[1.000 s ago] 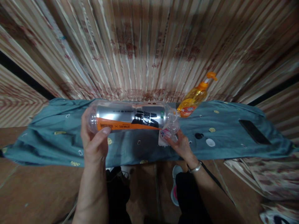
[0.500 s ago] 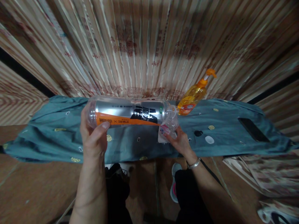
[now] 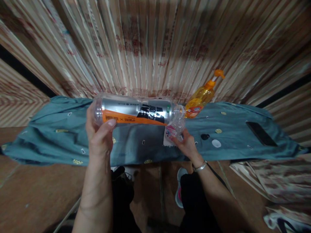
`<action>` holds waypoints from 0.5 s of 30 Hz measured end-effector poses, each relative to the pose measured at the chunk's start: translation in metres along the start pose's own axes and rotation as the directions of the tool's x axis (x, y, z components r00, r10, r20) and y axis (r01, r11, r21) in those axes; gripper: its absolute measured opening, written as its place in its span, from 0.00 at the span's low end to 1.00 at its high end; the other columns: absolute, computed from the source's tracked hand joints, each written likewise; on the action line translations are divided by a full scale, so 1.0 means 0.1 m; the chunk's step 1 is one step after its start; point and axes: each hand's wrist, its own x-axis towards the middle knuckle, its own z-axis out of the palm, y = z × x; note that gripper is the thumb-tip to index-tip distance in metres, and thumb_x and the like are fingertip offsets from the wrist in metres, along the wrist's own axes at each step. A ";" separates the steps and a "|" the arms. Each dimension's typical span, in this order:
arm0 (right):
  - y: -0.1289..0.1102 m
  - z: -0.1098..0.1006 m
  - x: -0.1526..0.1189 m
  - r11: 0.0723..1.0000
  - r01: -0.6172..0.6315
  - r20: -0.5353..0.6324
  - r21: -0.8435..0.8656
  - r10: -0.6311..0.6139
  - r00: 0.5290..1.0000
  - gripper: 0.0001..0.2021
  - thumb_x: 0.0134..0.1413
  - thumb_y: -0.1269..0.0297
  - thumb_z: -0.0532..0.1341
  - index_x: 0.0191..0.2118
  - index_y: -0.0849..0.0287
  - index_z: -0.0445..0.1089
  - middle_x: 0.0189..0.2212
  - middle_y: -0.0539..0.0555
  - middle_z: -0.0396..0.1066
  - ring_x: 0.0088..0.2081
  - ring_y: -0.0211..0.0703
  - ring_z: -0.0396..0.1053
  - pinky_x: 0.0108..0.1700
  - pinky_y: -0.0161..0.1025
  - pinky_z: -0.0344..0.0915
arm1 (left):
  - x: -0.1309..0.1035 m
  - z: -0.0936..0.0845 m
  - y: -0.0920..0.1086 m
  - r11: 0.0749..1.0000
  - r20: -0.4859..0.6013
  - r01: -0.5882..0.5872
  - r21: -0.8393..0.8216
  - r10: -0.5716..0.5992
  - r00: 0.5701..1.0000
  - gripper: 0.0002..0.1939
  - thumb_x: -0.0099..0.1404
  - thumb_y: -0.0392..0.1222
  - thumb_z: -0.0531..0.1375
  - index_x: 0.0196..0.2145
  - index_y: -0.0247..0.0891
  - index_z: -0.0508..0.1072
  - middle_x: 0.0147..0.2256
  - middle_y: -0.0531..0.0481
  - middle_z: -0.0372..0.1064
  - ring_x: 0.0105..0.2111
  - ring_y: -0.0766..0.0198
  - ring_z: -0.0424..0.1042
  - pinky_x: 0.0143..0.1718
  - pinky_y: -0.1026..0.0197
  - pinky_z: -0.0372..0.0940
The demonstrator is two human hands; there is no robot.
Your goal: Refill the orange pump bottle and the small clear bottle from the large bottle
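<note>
My left hand point(image 3: 100, 132) is wrapped round the base end of a large clear plastic bottle point(image 3: 136, 110) with a silver and orange label. It lies nearly level in the air, neck to the right. In my right hand point(image 3: 186, 142) is a small clear plastic bottle point(image 3: 173, 130) with a pink label. Its top is close under the large bottle's mouth; I cannot tell whether they touch. Just right of the large bottle's mouth stands an orange pump bottle point(image 3: 199, 100) with yellow liquid.
Below the hands is a bench covered with a teal cloth point(image 3: 131, 145). On its right side lie a black cap-like piece point(image 3: 205, 137), a white disc point(image 3: 216, 143) and a dark phone point(image 3: 261, 133). A striped curtain point(image 3: 150, 48) hangs behind.
The large bottle's base end has risen slightly in my left hand, so the bottle slopes a little more towards its neck. My right hand keeps the small bottle at the mouth.
</note>
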 end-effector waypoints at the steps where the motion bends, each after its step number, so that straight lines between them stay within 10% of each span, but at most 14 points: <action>1: 0.00 0.00 0.00 1.000 -0.007 0.005 -0.004 0.007 1.000 0.27 0.55 0.41 0.66 0.51 0.57 0.72 0.40 0.63 0.83 0.40 0.63 0.82 0.41 0.50 0.75 | 0.00 0.00 0.00 1.000 0.004 -0.001 0.000 0.001 1.000 0.38 0.47 0.52 0.82 0.57 0.56 0.83 0.58 0.51 0.79 0.66 0.40 0.71 0.78 0.26 0.47; 15: 0.01 0.00 0.00 1.000 0.001 -0.007 -0.018 -0.001 1.000 0.28 0.56 0.36 0.66 0.49 0.56 0.72 0.38 0.61 0.82 0.38 0.61 0.81 0.40 0.49 0.74 | 0.02 -0.01 0.01 0.999 -0.006 -0.024 0.045 0.024 1.000 0.40 0.45 0.55 0.81 0.56 0.50 0.82 0.56 0.48 0.79 0.62 0.40 0.75 0.75 0.26 0.56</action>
